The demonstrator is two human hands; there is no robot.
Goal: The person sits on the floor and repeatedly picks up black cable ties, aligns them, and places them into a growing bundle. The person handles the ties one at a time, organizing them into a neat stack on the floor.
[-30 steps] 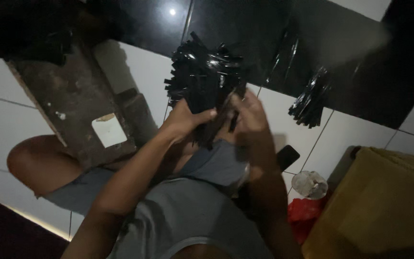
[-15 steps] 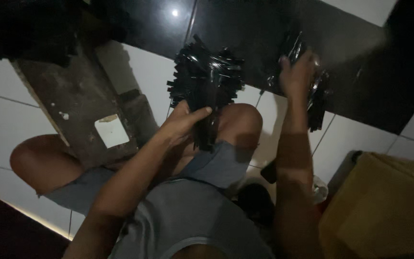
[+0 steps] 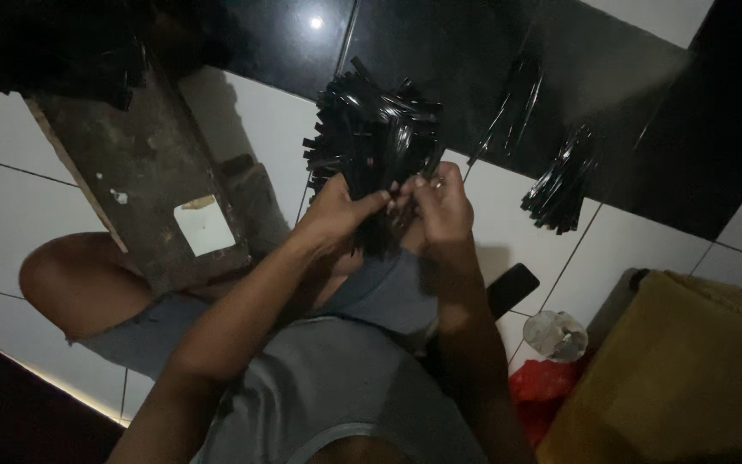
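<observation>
Over the tiled floor [image 3: 27, 206], above your lap, you hold a thick bundle of glossy black strips [image 3: 375, 137]. It looks light, floppy and slick, so grip low where it bunches. Your left hand [image 3: 337, 210] clasps its base; your right hand [image 3: 441, 210] pinches a strip beside it.

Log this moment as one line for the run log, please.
left hand: holds bundle of black strips | right hand: pinching at same bundle | smaller strip bunch: on tiled floor | wooden board: left
</observation>
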